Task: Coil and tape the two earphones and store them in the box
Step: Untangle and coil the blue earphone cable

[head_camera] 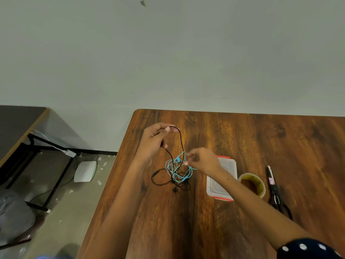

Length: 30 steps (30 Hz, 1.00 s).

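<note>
While still knotted together mid-counter [242, 139], thin black earphone [160, 182] and blue earphone [174, 170], loose loops on glossy wood grain. Left hand [155, 139] pinched shut on black cord, lifted. Right hand [203, 160] pinching blue cord. Clear plastic box [222, 182] just beside, red clips.

Two earphones, tangled: one black earphone [180, 141], one blue earphone [175, 171]. One clear box [226, 165]. One tape roll [252, 184]. One pair of scissors [274, 191]. Two hands.
</note>
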Available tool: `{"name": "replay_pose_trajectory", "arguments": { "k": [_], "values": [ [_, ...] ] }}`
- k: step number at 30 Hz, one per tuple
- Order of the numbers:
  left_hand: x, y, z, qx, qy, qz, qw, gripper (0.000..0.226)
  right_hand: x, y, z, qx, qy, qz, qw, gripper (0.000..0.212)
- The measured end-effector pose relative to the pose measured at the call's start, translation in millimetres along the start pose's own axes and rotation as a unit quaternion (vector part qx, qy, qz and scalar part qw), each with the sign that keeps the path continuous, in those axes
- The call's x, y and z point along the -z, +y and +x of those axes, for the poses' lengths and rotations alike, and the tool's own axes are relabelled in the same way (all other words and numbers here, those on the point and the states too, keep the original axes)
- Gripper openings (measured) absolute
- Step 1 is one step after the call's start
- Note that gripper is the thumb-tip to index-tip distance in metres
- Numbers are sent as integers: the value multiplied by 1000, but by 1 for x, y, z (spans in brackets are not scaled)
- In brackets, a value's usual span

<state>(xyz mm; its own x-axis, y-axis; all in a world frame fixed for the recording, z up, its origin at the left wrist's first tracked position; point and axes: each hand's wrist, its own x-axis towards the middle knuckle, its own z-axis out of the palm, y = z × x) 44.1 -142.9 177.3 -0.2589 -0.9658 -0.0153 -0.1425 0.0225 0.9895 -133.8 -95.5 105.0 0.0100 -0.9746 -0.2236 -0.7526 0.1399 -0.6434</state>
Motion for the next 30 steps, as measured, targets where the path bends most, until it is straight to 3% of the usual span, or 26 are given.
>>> {"name": "replay_pose_trajectory", "arguments": {
  "k": [2, 5, 9, 11, 13, 15, 21, 26, 30],
  "values": [
    [3, -5, -1, 6, 24, -15, 1000, 20, -5, 8, 4, -3, 39, 15, 999, 14],
    [12, -16, -5, 19, 56, -37, 998, 20, 1, 23, 10, -6, 59, 39, 997, 11],
    [6, -26, -9, 21, 36, -64, 997, 20, 0, 20, 12, 44, -41, 144, 988, 62],
    [-1, -27, -10, 24, 23, -71, 997, 20, -10, 15, 14, 61, -55, 138, 987, 53],
    [-4, -28, -11, 23, 23, -77, 997, 20, -17, 16, 16, 69, -42, 102, 992, 25],
    [-1, -29, -13, 21, 52, -86, 995, 19, -16, 22, 14, 49, -22, 95, 994, 13],
    [23, -53, -23, 80, 192, -90, 974, 20, 20, 56, 11, -55, 89, 79, 991, 17],
    [21, -75, -37, 110, 215, -88, 966, 23, 47, 63, 15, -83, 163, 51, 982, 23],
    [16, -76, -41, 124, 196, -134, 963, 20, 54, 47, 14, -50, 146, 66, 986, 24]
  ]
}}
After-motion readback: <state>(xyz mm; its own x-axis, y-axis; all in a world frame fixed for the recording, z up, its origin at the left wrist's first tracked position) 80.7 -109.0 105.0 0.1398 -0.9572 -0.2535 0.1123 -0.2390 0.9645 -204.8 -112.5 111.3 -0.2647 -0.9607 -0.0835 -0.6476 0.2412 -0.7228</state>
